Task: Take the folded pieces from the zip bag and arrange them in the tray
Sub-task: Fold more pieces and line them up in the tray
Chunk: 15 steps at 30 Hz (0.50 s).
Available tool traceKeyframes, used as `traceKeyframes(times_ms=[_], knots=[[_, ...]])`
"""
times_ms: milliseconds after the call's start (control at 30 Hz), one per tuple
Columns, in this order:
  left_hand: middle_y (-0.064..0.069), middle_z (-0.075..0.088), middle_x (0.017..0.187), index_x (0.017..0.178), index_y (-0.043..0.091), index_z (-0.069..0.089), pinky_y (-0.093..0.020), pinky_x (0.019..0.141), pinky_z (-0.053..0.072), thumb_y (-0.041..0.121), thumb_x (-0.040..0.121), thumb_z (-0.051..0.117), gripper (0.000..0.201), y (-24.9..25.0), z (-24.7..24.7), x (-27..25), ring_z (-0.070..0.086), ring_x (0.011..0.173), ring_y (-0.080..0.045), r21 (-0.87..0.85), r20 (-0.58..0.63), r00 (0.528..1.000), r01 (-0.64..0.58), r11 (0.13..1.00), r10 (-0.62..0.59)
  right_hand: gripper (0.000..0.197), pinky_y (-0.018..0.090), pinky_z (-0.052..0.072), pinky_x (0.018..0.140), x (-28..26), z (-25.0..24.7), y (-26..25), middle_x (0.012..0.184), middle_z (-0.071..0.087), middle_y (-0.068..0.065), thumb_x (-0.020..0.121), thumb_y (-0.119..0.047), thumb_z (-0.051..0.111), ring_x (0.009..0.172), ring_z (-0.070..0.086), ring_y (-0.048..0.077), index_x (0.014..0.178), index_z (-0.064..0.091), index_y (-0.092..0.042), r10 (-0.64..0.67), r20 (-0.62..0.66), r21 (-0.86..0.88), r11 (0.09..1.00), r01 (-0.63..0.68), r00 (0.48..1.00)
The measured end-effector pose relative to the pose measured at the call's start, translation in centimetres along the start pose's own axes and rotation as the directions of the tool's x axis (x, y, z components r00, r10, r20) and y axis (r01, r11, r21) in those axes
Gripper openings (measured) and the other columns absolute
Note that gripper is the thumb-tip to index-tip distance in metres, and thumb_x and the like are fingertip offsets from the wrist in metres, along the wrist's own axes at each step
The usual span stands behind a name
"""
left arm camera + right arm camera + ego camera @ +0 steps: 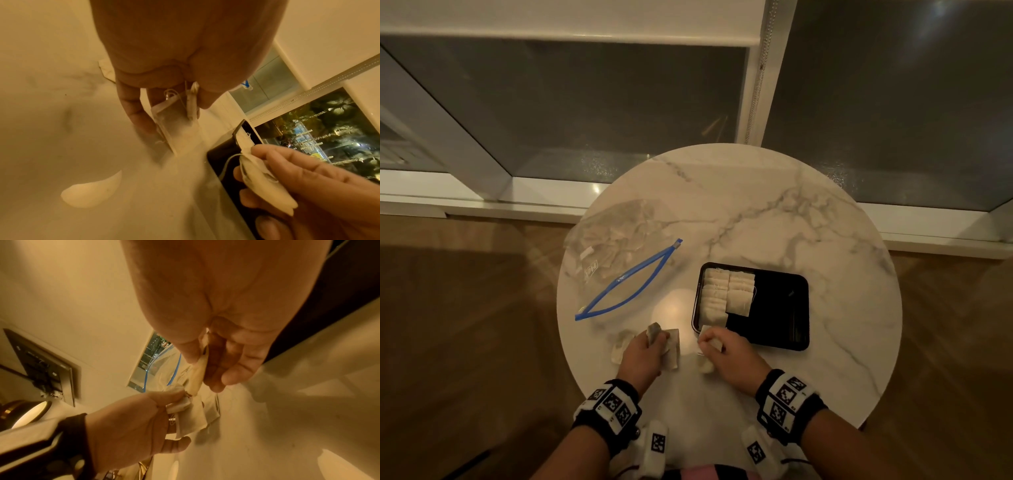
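Note:
The clear zip bag [613, 240] lies open at the table's left, its blue zipper [630, 281] gaping, with several folded pieces still inside. The black tray [777, 308] sits right of centre and holds two columns of white folded pieces [726, 294] along its left side. My left hand [654, 337] pinches a few folded pieces [174, 116] just above the table, in front of the bag. My right hand [709, 341] pinches one folded piece [267, 183] at the tray's near-left corner. In the right wrist view the right hand's piece [200, 369] hangs between thumb and fingers.
The round marble table [774, 212] stands before a window wall. More loose folded pieces lie on the table left of my left hand [619, 346] and under my right hand [705, 366]. The tray's right half is bare black.

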<state>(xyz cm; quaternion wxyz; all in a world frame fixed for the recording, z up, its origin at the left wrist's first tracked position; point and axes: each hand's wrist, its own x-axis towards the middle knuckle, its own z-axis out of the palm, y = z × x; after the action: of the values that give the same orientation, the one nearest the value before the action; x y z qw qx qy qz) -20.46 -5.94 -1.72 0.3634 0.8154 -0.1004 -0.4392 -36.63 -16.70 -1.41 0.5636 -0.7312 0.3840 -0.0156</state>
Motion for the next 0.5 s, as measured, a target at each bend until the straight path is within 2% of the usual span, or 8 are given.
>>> traceKeyframes(times_ms=[67, 133, 200, 233, 367, 433, 467, 500], knots=[[-0.01, 0.071, 0.088, 0.09, 0.015, 0.068, -0.044, 0.081, 0.055, 0.027, 0.101, 0.055, 0.02, -0.2, -0.1, 0.2, 0.066, 0.086, -0.029, 0.061, -0.022, 0.999, -0.047, 0.997, 0.048, 0.01, 0.02, 0.043, 0.079, 0.2, 0.2, -0.1, 0.105, 0.064, -0.011, 0.097, -0.026, 0.055, 0.088, 0.058, -0.005, 0.103, 0.06, -0.033, 0.011, 0.045, -0.025, 1.0, -0.01, 0.999], [-0.014, 0.071, 0.089, 0.092, 0.006, 0.069, -0.042, 0.083, 0.053, 0.026, 0.101, 0.055, 0.026, -0.4, -0.4, 0.4, 0.066, 0.088, -0.03, 0.095, -0.051, 0.997, -0.049, 0.994, 0.054, 0.026, 0.026, 0.046, 0.08, 0.4, 0.3, -0.2, 0.113, 0.062, 0.001, 0.097, -0.027, 0.054, 0.096, 0.06, 0.013, 0.12, 0.049, -0.038, 0.061, 0.095, -0.055, 0.997, -0.056, 0.994], [-0.013, 0.071, 0.089, 0.094, 0.005, 0.07, -0.043, 0.084, 0.052, 0.027, 0.101, 0.055, 0.028, -0.5, -0.7, 0.4, 0.066, 0.09, -0.029, 0.095, -0.075, 0.996, -0.037, 0.995, 0.045, 0.043, 0.029, 0.046, 0.086, 0.7, 0.5, -0.7, 0.119, 0.059, 0.004, 0.097, -0.028, 0.054, 0.103, 0.059, 0.018, 0.134, 0.036, -0.039, 0.083, 0.125, -0.074, 0.994, -0.075, 0.989], [-0.012, 0.071, 0.089, 0.094, 0.006, 0.07, -0.044, 0.085, 0.052, 0.028, 0.101, 0.056, 0.028, -0.6, -0.8, 0.4, 0.066, 0.089, -0.029, 0.083, -0.083, 0.996, -0.03, 0.996, 0.037, 0.045, 0.03, 0.047, 0.087, 0.9, 0.5, -0.9, 0.119, 0.059, 0.003, 0.097, -0.028, 0.055, 0.103, 0.059, 0.019, 0.135, 0.034, -0.038, 0.077, 0.13, -0.078, 0.995, -0.068, 0.988], [-0.008, 0.069, 0.086, 0.091, 0.008, 0.069, -0.042, 0.081, 0.053, 0.028, 0.099, 0.059, 0.024, -0.7, -1.0, 0.0, 0.066, 0.087, -0.028, 0.073, -0.113, 0.993, -0.029, 0.997, 0.037, 0.022, 0.027, 0.047, 0.075, 1.0, 0.9, -1.6, 0.098, 0.062, -0.001, 0.097, -0.029, 0.055, 0.087, 0.059, 0.013, 0.117, 0.049, -0.023, 0.02, 0.127, -0.059, 0.998, -0.012, 0.992], [-0.002, 0.067, 0.088, 0.095, 0.012, 0.066, -0.038, 0.076, 0.055, 0.023, 0.094, 0.067, 0.011, -0.8, -1.2, -0.4, 0.065, 0.085, -0.023, 0.11, -0.113, 0.992, -0.05, 0.993, 0.062, 0.012, 0.03, 0.048, 0.075, 1.1, 1.1, -1.6, 0.09, 0.063, -0.003, 0.095, -0.03, 0.059, 0.082, 0.059, 0.013, 0.103, 0.055, -0.022, 0.009, 0.097, -0.054, 0.999, -0.003, 0.995], [0.002, 0.065, 0.092, 0.102, 0.015, 0.064, -0.034, 0.074, 0.054, 0.018, 0.089, 0.072, 0.017, -0.8, -1.4, -0.7, 0.064, 0.085, -0.018, 0.119, -0.098, 0.993, -0.057, 0.991, 0.068, 0.009, 0.029, 0.047, 0.073, 1.2, 1.3, -1.6, 0.086, 0.062, -0.005, 0.094, -0.031, 0.061, 0.08, 0.058, 0.012, 0.095, 0.056, -0.024, 0.009, 0.083, -0.057, 0.998, -0.004, 0.997], [0.005, 0.063, 0.096, 0.11, 0.02, 0.059, -0.029, 0.072, 0.054, 0.013, 0.083, 0.078, 0.033, -1.0, -1.4, -0.9, 0.063, 0.086, -0.013, 0.118, -0.078, 0.994, -0.064, 0.991, 0.073, 0.01, 0.027, 0.046, 0.069, 1.2, 1.4, -1.6, 0.082, 0.06, -0.008, 0.093, -0.031, 0.062, 0.076, 0.057, 0.01, 0.087, 0.055, -0.027, 0.013, 0.077, -0.062, 0.998, -0.008, 0.997]])
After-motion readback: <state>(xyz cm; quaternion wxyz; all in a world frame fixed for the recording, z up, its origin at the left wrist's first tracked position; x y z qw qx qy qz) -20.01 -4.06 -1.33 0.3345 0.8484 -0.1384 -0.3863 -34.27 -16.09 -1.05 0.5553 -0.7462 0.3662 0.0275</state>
